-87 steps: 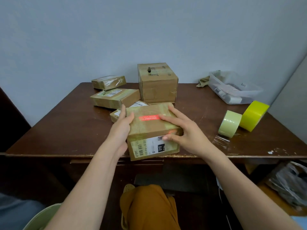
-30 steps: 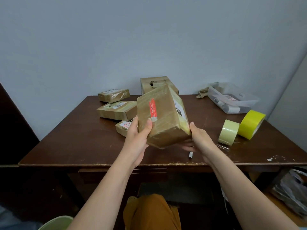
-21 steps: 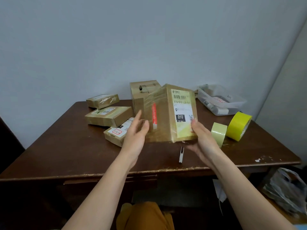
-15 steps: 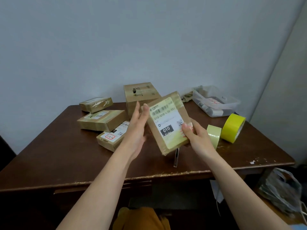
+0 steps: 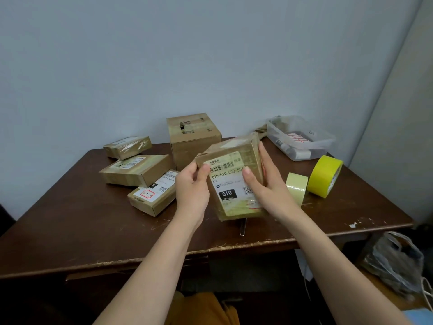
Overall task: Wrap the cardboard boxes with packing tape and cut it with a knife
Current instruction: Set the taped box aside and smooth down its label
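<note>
Both hands, left (image 5: 192, 184) and right (image 5: 269, 184), grip box (image 5: 230, 181) by side edges above counter (image 5: 93, 231); stiff, light, taped faces likely slick.

Bare forearms without sleeves; mustard-orange trousers (image 5: 206, 310) cover the lap below.

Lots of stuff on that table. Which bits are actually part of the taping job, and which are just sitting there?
Part of the job:
held box, gripped by left hand and right hand
four other boxes, e.g. tall box
pale tape roll
yellow tape roll
knife

Lying about:
plastic tub
plastic bag
</note>
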The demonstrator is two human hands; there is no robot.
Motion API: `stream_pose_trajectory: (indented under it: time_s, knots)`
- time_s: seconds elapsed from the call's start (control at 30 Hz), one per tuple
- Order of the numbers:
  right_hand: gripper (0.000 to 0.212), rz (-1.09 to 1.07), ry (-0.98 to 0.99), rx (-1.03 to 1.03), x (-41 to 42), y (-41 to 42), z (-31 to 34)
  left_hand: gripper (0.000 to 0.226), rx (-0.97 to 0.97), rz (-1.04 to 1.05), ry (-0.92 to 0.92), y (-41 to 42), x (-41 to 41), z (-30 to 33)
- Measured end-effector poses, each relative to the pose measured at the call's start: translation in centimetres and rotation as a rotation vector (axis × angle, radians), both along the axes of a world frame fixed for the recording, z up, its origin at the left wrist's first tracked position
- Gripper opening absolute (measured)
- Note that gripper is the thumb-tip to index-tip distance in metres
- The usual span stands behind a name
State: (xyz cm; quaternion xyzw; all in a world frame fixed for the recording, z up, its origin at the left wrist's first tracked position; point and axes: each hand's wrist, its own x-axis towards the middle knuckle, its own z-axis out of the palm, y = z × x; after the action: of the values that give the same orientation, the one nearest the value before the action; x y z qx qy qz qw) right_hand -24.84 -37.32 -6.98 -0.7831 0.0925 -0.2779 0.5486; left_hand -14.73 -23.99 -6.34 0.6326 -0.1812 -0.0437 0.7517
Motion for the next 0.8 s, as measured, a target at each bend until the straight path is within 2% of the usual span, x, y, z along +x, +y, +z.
stream_pose_trajectory:
  time_s: [0.07,0.27,0.37,0.43,0.5,0.53,0.57,0.63,0.8]
  knots:
    - [0.075,-0.035,-0.012,-0.037,0.1,0.3,-0.1,0.022,-0.031,0.005,-0.016,0.1,0.0,0.0]
    - [0.055,-0.187,-0.051,0.096,0.0,0.1,-0.7,0.032,-0.105,-0.022,0.011,0.2,-0.2,0.3]
    - [0.048,-0.231,-0.041,0.304,0.4,-0.8,-0.5,0.046,-0.045,-0.068,0.008,0.2,0.1,0.3]
    - [0.038,-0.217,-0.052,0.504,0.8,-1.5,-0.1,0.069,0.1,-0.106,0.016,0.1,0.3,0.1]
    - [0.031,-0.2,-0.048,0.641,1.2,-2.0,0.1,0.103,0.266,-0.161,0.114,0.1,0.5,-0.1]
    - [0.031,-0.195,-0.038,0.679,1.4,-2.2,0.0,0.111,0.307,-0.211,0.175,0.1,0.6,-0.2]
    - [0.032,-0.199,-0.02,0.703,1.6,-2.4,-0.1,0.11,0.319,-0.265,0.22,0.3,0.8,-0.3]
    - [0.037,-0.224,0.02,0.727,1.9,-2.5,-0.7,0.092,0.297,-0.322,0.251,0.4,0.9,-0.5]
    - [0.042,-0.271,0.035,0.74,2.2,-2.7,-0.9,0.066,0.272,-0.28,0.214,0.0,1.2,-0.6]
